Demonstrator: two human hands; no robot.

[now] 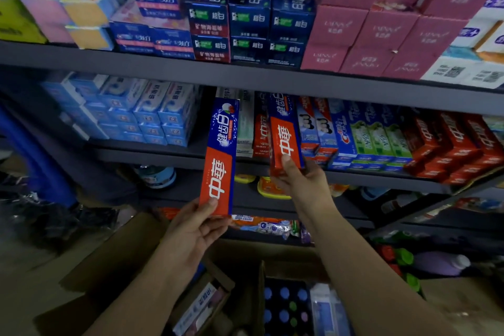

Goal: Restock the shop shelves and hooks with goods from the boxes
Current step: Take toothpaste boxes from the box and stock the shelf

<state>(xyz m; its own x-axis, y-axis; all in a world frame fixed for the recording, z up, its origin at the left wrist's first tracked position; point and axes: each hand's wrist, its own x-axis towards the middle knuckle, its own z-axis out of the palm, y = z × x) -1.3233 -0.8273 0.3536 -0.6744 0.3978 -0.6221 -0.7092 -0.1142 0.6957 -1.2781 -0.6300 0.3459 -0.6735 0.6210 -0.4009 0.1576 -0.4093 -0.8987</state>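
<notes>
While both cartons are in hand, seat one at a time. Right hand [300, 180] pinches the red end of a red/blue toothpaste carton [286, 133], thumb on the front face; its far end already sits over the front edge of the middle shelf [177, 154], in the gap w/ like cartons just beside. Slide it straight back, flush w/ neighbours, label out. Left hand [196, 229] grips the bottom end of a second carton [221, 161], upright, held in front of the shelf edge. Open boxes [114, 267] lie below.
</notes>
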